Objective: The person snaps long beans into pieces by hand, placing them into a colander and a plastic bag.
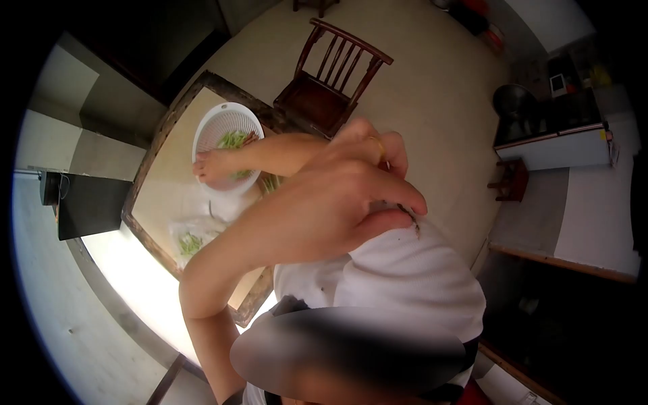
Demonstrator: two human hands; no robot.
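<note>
Close to the camera, my left hand (358, 192) is closed, its thumb and index finger pinching a thin, dark, withered scrap of stem (415, 227). A ring shows on one of its fingers. Farther off, my right hand (217, 166) has its fingers curled over the left rim of a white plastic colander (210, 128). Cut green stems (233, 140) lie in that colander. Behind my left hand, the rest of my right arm is hidden. More greens (190, 244) sit in a clear plastic bag (177, 229) nearer me on the table.
The colander stands on a wooden table (160, 172) with a dark, worn border. Beyond it is a dark wooden chair (331, 81). At the right are a wok (514, 101) on a stove counter and a small red-brown stool (509, 181). My white-clothed lap (405, 283) is below my hands.
</note>
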